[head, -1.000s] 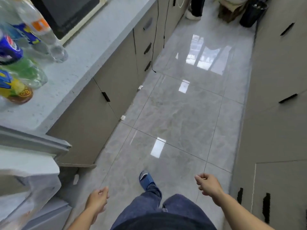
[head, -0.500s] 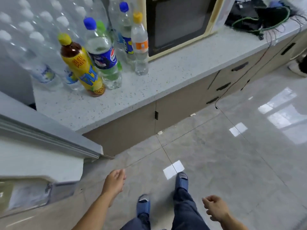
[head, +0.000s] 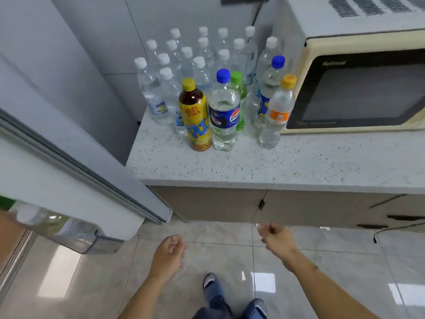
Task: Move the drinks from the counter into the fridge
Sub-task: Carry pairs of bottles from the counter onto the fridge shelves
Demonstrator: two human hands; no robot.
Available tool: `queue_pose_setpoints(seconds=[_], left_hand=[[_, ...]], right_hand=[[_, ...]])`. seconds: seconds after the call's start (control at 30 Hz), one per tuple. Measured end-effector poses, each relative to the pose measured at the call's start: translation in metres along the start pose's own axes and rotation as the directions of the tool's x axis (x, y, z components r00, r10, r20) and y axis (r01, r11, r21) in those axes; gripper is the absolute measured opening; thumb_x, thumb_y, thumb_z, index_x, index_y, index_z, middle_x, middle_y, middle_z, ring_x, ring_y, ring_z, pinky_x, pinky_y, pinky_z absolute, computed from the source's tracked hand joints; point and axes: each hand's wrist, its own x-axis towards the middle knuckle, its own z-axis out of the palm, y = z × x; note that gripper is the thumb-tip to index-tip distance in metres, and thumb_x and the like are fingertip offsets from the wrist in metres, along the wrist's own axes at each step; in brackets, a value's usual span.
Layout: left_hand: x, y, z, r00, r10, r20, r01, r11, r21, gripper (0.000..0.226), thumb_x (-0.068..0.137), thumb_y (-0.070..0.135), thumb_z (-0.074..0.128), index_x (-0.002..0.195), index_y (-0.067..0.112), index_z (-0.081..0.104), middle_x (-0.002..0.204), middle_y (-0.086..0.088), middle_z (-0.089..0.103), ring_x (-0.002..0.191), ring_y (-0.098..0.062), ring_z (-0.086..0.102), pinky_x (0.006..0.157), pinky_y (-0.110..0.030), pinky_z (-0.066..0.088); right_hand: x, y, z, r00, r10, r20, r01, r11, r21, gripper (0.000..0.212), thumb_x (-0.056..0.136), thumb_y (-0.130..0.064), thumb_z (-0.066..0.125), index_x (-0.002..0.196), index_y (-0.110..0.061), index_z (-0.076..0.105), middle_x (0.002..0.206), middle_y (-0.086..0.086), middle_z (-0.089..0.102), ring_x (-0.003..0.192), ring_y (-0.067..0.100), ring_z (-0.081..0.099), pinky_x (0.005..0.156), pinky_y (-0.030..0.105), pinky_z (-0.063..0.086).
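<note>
Drinks stand clustered on the speckled, pale stone counter [head: 264, 166], back against the wall and just left of the microwave [head: 358, 88]. Foremost is a brown tea bottle [head: 195, 116] with a yellow cap and a glossy yellow label bearing blue letters that look like "VLT". Touching its right side is a clear Pepsi bottle [head: 224, 111], ribbed plastic, blue cap, dark blue label with the round logo. Behind it peeks a green bottle [head: 239, 88]. Farther right are a clear bottle with an orange label [head: 278, 111] and orange-yellow cap, and a blue-capped bottle [head: 270, 88]. Behind them all crowd white-capped water bottles [head: 184, 63]. The microwave has a cream front and a dark door; its writing is too blurred to read. At left the fridge door [head: 69, 180] hangs open, its clear shelf [head: 69, 231] holding bottles. Over the glossy floor tiles, the left hand [head: 169, 256] and right hand [head: 277, 240] hang loosely curled, grasping nothing.
</note>
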Motion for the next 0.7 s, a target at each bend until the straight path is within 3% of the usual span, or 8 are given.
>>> queue_pose_setpoints(seconds=[0.07, 0.17, 0.23, 0.33, 0.43, 0.53, 0.7], left_hand=[[0.006, 0.027, 0.005, 0.998, 0.058, 0.004, -0.058, 0.997, -0.042, 0.019, 0.099, 0.034, 0.056, 0.116, 0.028, 0.059, 0.104, 0.004, 0.070, 0.088, -0.011, 0.068, 0.061, -0.019, 0.053], [0.022, 0.083, 0.009, 0.987, 0.158, 0.043, -0.150, 0.978, -0.146, 0.027, 0.095, 0.032, 0.062, 0.122, 0.032, 0.058, 0.108, 0.007, 0.069, 0.089, -0.008, 0.070, 0.067, -0.020, 0.058], [0.034, 0.127, 0.011, 0.976, 0.219, 0.012, -0.209, 0.942, -0.263, 0.040, 0.092, 0.030, 0.068, 0.129, 0.030, 0.053, 0.113, 0.005, 0.066, 0.095, -0.010, 0.069, 0.075, -0.028, 0.059], [0.055, 0.193, 0.012, 0.947, 0.298, -0.117, -0.320, 0.899, -0.298, 0.066, 0.083, 0.038, 0.075, 0.139, 0.037, 0.041, 0.125, 0.014, 0.056, 0.104, -0.001, 0.062, 0.085, -0.030, 0.056], [0.074, 0.242, 0.012, 0.923, 0.324, -0.208, -0.378, 0.867, -0.324, 0.082, 0.078, 0.039, 0.079, 0.145, 0.037, 0.032, 0.137, 0.010, 0.047, 0.101, 0.003, 0.055, 0.077, -0.019, 0.048], [0.091, 0.274, 0.018, 0.893, 0.369, -0.259, -0.437, 0.851, -0.293, 0.088, 0.074, 0.034, 0.081, 0.146, 0.036, 0.030, 0.143, 0.007, 0.045, 0.099, 0.003, 0.051, 0.074, -0.018, 0.040], [0.105, 0.301, 0.017, 0.846, 0.426, -0.320, -0.478, 0.872, -0.102, 0.088, 0.066, 0.031, 0.084, 0.138, 0.034, 0.033, 0.136, 0.004, 0.042, 0.113, -0.016, 0.053, 0.090, -0.036, 0.049]], right_hand=[[0.014, -0.045, 0.007, 0.992, -0.126, -0.006, 0.126, 0.992, 0.006, 0.010, 0.093, -0.026, 0.066, 0.094, -0.017, 0.067, 0.084, 0.002, 0.065, 0.081, 0.020, 0.063, 0.079, 0.039, 0.055], [0.029, -0.110, 0.015, 0.948, -0.311, -0.063, 0.314, 0.948, 0.049, 0.014, 0.090, -0.032, 0.068, 0.103, -0.028, 0.063, 0.090, -0.008, 0.064, 0.080, 0.012, 0.063, 0.063, 0.018, 0.052], [0.036, -0.152, 0.018, 0.893, -0.429, -0.133, 0.436, 0.899, 0.028, 0.033, 0.086, -0.039, 0.072, 0.115, -0.031, 0.058, 0.102, -0.013, 0.062, 0.085, 0.005, 0.063, 0.063, 0.012, 0.048], [0.048, -0.211, 0.021, 0.798, -0.560, -0.223, 0.575, 0.818, 0.005, 0.065, 0.079, -0.044, 0.078, 0.133, -0.028, 0.046, 0.121, -0.013, 0.055, 0.102, 0.002, 0.058, 0.079, 0.017, 0.049], [0.064, -0.254, 0.025, 0.740, -0.609, -0.284, 0.628, 0.777, -0.030, 0.090, 0.072, -0.049, 0.084, 0.144, -0.024, 0.036, 0.136, -0.007, 0.049, 0.118, 0.010, 0.052, 0.096, 0.025, 0.046], [0.076, -0.273, 0.030, 0.704, -0.638, -0.312, 0.663, 0.748, -0.034, 0.097, 0.068, -0.046, 0.087, 0.146, -0.021, 0.034, 0.140, -0.004, 0.047, 0.127, 0.014, 0.047, 0.107, 0.032, 0.043], [0.081, -0.283, 0.035, 0.690, -0.668, -0.278, 0.696, 0.718, 0.000, 0.095, 0.061, -0.040, 0.093, 0.139, -0.018, 0.042, 0.118, -0.020, 0.052, 0.109, 0.001, 0.052, 0.093, 0.017, 0.043]])
